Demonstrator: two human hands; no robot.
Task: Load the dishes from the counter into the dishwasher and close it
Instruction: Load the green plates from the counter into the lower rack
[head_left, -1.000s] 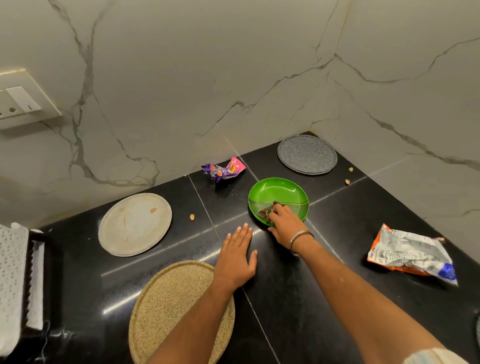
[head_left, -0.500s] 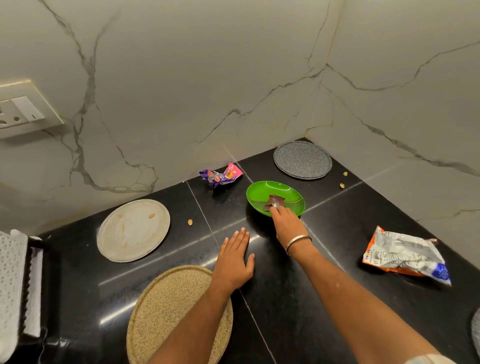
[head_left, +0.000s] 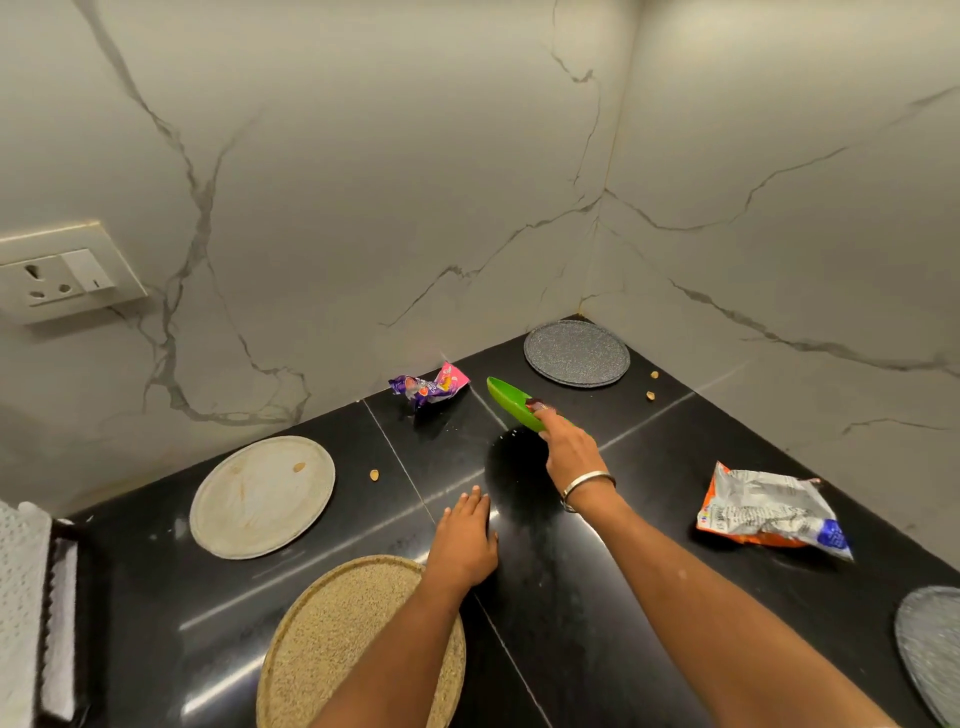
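- While the left hand (head_left: 462, 540) rests flat on the counter (head_left: 597, 597), the right hand (head_left: 569, 452) pinches the tilted green plate (head_left: 511, 402), lifting it.
- Next, I judge: carry it level to the dishwasher.

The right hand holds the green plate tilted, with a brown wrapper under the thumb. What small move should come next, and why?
Probably lift the green plate clear of the counter and level it. The right hand grips its near rim, pinning the brown wrapper; the steep tilt might let it slide off.
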